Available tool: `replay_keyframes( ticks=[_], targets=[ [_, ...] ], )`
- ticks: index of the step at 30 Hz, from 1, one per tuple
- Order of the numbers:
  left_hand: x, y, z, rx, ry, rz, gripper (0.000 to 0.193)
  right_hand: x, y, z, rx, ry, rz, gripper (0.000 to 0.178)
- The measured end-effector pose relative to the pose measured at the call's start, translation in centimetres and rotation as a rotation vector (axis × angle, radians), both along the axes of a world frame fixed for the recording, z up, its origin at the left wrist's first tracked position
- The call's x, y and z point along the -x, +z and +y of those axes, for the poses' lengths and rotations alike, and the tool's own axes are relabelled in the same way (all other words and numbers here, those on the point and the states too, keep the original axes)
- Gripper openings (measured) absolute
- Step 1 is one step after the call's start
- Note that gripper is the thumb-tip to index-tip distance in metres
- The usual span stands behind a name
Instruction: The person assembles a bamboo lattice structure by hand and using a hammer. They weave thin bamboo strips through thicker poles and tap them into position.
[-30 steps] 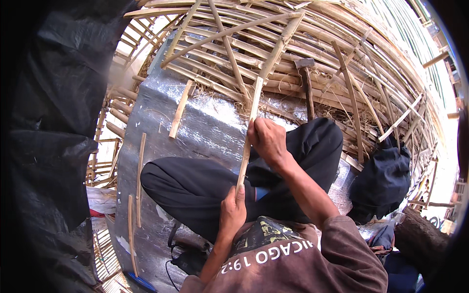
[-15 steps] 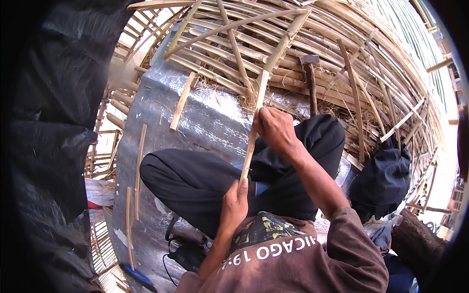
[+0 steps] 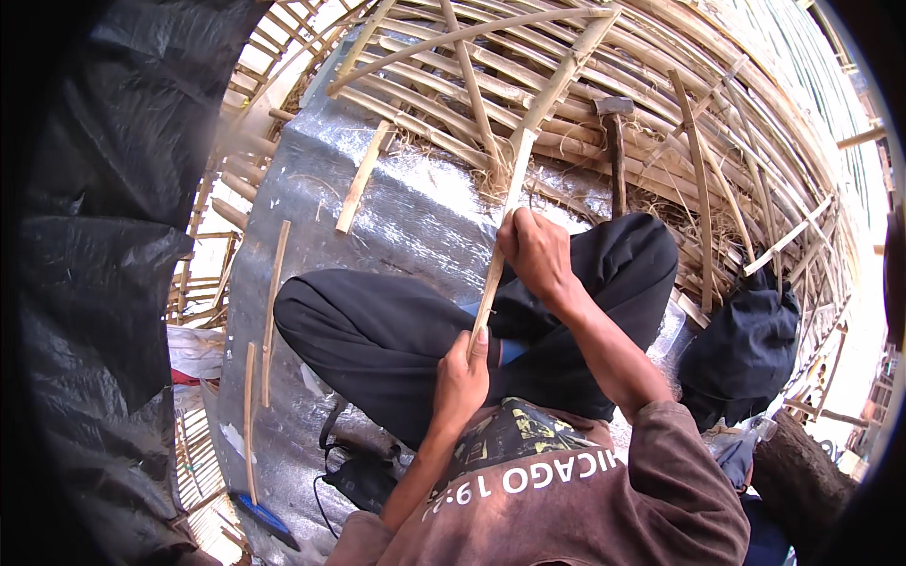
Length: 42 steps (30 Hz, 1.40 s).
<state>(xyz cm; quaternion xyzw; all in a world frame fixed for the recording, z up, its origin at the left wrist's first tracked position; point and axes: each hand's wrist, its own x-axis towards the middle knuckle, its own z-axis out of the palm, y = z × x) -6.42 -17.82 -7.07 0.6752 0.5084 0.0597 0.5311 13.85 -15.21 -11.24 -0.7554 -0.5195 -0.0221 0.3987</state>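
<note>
Currently, bamboo strip: long, held upright over the crossed legs, left hand clamped on its near end, right hand clamped mid-length. Working apparently midway; far length untouched. Room: silver sheet open left; hammer and lattice crowd far right.

Bright daylight, perhaps overexposed at right; dark, warped fisheye rim.

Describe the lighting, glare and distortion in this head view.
Head view: hard daylight; the sky at the right edge is blown out; the silver sheet shows bright glare; fisheye bends the bamboo lattice and blacks out the corners; the black plastic at left sits in deep shadow; both hands, left hand and right hand, and the bamboo strip look sharp.
</note>
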Motion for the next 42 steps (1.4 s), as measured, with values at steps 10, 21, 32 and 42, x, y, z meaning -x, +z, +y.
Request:
replay_keyframes(
  ticks=[10, 21, 32, 42],
  targets=[
    [0.4, -1.5, 0.0, 0.072, 0.021, -0.039, 0.048, -1.5, -0.4, 0.4, 0.035, 0.07, -0.034, 0.015],
    [1.0, -3.0, 0.1, -0.001, 0.037, -0.06, 0.047, 0.4, -1.1, 2.0, 0.075, -0.116, -0.108, 0.027],
    [1.3, -2.8, -0.6, 0.077, 0.025, -0.152, 0.044, -5.4, -0.7, 0.6, 0.003, 0.307, -0.293, 0.018],
    [1.8, -2.3, -0.2, 0.286, 0.074, -0.191, 0.048, -4.5, 0.7, 0.6, 0.137, 0.07, -0.274, 0.03]
  ],
)
